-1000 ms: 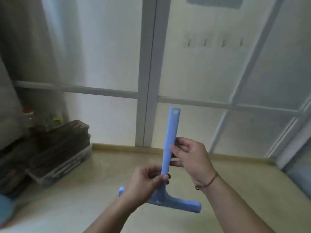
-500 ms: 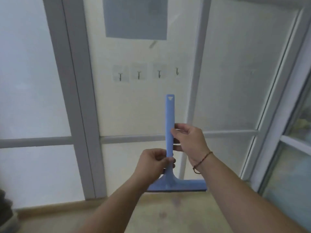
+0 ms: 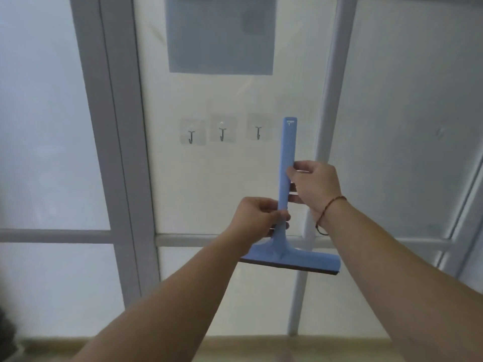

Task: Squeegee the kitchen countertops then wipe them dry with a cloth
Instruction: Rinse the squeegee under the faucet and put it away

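Note:
A blue squeegee (image 3: 287,152) stands upright in front of me, handle up and its dark rubber blade at the bottom. My left hand (image 3: 257,218) grips the lower part of the handle just above the head. My right hand (image 3: 315,188) pinches the handle near its middle, with a thin cord bracelet on the wrist. The top of the handle, with its hanging hole, is level with a row of wall hooks (image 3: 222,134). No countertop or cloth is in view.
A frosted glass partition with grey-white frames (image 3: 122,152) fills the view. Three small adhesive hooks are stuck on the panel left of the squeegee handle. A grey sheet (image 3: 220,35) hangs above them. A strip of beige floor (image 3: 248,346) shows at the bottom.
The view has swung from the floor and left-side clutter up to the glass panel. Both hands have lifted the squeegee higher, to the right end of the hook row.

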The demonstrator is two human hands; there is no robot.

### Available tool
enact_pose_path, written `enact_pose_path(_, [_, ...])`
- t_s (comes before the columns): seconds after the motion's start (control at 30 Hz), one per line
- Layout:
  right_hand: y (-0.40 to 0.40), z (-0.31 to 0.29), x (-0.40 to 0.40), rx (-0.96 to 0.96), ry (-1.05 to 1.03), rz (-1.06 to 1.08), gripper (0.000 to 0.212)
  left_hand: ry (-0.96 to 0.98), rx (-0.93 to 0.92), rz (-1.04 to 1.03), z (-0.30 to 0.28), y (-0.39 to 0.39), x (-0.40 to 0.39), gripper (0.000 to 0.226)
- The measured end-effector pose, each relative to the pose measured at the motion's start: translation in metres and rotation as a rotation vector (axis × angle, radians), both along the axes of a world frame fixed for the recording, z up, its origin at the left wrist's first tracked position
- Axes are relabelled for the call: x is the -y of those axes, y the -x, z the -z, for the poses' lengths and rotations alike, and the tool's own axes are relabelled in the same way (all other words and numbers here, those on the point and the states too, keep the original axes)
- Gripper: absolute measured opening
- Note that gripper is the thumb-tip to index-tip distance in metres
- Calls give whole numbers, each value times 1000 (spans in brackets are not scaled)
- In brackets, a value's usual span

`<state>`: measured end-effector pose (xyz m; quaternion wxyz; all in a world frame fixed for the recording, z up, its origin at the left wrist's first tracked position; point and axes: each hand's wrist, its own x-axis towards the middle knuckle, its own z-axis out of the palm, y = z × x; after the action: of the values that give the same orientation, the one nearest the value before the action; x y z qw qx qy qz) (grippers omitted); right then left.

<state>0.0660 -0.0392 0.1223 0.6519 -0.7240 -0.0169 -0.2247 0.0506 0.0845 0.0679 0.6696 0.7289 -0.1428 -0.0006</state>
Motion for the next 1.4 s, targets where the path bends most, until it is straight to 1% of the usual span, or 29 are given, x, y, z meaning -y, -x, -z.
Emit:
enact_pose_path(0.1, [-11,4,17,-9,5,21,15,7,-21,-8,3,-11,16,7])
enact_pose_path(0.17, [-18,7,24,-9,11,27,14,11,-34,-13,7,-15,25,9])
enact_pose_path(0.37, [-33,19,28,-29,93,26,8,35,-72,-48,22,-29,33,4])
enact_pose_path(0.43, [-37,23,27,-11,158,51,12,38,-79,-58,25,-31,34,3])
enact_pose_path(0.5, [-40,26,27,-11,162,47,14,22,-65,-77,29,-35,34,4])
enact_pose_path(0.57, [-42,28,26,-25,131,32,14,-33,-24,-134,36,-41,34,7])
enact_pose_path(0.63, [-45,35,25,-18,164,42,14,-158,58,-246,45,-44,35,10])
enact_pose_path(0.7, [-44,46,26,-25,206,61,16,-310,174,-359,51,-39,35,24])
enact_pose_path(0.77, [-34,60,29,-37,224,97,24,-351,235,-364,57,-24,32,38])
enact_pose_path(0.83, [-9,76,31,-33,203,147,25,-378,214,-370,66,-7,23,49])
enact_pose_path(0.87, [8,86,31,-24,187,162,25,-396,192,-377,71,4,16,51])
enact_pose_path(0.97, [64,125,22,-12,192,121,18,-425,87,-388,97,45,-14,46])
enact_pose_path(1.07, [107,176,1,-104,205,-9,6,-428,-37,-446,136,107,-57,39])
enact_pose_path(1.2, [168,226,-71,-312,207,-351,13,-452,-227,-614,193,213,-135,35])
enact_pose_path(1.3, [231,259,-155,-423,274,-673,19,-412,-353,-815,226,306,-203,32])
enact_pose_path(1.4, [297,284,-235,-455,347,-955,15,-335,-415,-1075,239,402,-270,25])
